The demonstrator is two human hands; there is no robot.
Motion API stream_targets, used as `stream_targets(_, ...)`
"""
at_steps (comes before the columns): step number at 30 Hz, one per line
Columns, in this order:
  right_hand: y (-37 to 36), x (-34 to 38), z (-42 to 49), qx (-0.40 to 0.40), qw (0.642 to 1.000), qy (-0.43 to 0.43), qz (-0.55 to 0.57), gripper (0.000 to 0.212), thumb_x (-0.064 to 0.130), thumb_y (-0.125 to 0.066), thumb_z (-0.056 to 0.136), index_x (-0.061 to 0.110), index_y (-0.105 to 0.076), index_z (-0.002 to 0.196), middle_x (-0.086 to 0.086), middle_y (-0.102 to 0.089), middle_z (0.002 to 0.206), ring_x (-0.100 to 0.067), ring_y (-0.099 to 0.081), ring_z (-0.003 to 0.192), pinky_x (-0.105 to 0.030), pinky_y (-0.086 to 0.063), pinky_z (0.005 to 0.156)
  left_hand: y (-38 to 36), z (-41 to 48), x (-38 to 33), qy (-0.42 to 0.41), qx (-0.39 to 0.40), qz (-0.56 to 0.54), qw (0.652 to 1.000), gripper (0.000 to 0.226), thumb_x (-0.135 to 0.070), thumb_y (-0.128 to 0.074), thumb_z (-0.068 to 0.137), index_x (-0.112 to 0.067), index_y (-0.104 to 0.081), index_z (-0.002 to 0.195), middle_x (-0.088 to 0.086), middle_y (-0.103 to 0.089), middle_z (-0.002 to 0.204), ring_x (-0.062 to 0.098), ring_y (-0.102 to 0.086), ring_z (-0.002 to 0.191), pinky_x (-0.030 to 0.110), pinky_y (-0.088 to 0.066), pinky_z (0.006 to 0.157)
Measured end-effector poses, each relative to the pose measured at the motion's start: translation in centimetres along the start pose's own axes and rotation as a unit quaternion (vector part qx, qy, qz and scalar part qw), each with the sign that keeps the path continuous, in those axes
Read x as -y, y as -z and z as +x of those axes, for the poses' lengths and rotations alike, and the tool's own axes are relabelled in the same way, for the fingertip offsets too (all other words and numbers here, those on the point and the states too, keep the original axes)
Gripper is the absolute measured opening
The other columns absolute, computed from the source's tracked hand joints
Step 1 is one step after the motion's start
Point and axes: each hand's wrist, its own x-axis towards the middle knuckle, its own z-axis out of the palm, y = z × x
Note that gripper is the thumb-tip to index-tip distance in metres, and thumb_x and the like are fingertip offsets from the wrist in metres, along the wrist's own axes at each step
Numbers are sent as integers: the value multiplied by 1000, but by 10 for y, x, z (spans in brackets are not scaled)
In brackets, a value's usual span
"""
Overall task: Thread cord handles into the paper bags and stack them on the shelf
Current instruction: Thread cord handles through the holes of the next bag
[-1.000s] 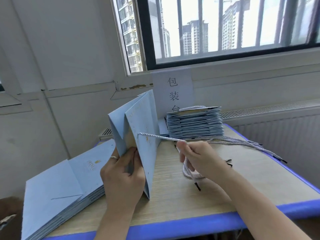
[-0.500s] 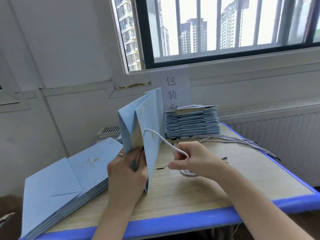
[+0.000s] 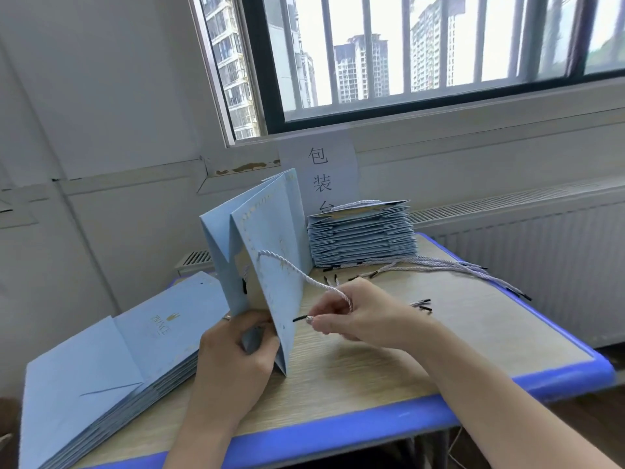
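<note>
Left hand (image 3: 233, 360) gripping upright blue paper bag (image 3: 270, 265), right hand (image 3: 358, 316) at 3 o'clock pinching white cord (image 3: 297, 272) tip, tabletop (image 3: 372, 374)

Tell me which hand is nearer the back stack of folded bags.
Right. The right hand, pinching the cord, is in front of the stack; the left hand holds the upright bag near its bottom edge, farther forward and left.

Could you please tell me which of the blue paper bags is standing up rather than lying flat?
The bag gripped by the left hand, with a cord through it; the others lie flat in the left stack and the back stack.
</note>
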Motion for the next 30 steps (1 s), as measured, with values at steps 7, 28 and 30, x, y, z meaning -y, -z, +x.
stream_targets(7,-1,2,-3,-1,999,33,-42,10,14,-69,87,7,-71,80,2,-63,62,-8,-49,59,-21,-39,58,1,-1,-2,4,9,4,1000,33,-6,-73,79,-38,-73,72,-17,-69,72,4,-64,74,11,-42,61)
stream_targets(28,-18,3,-2,-25,994,100,-43,24,9,-61,84,18,-58,62,4,-45,61,-10,-38,60,-29,-34,58,-1,-2,-2,-16,25,5,1000,16,-26,-63,75,-34,-75,80,-17,-71,79,5,-65,80,16,-46,64)
stream_targets(30,-18,3,-2,-24,994,102,-41,22,10,-60,85,17,-59,64,3,-46,62,-11,-38,60,-30,-33,59,-1,-2,-1,-16,25,6,1000,16,-26,-63,76,-34,-75,82,-17,-71,80,5,-65,80,17,-47,65)
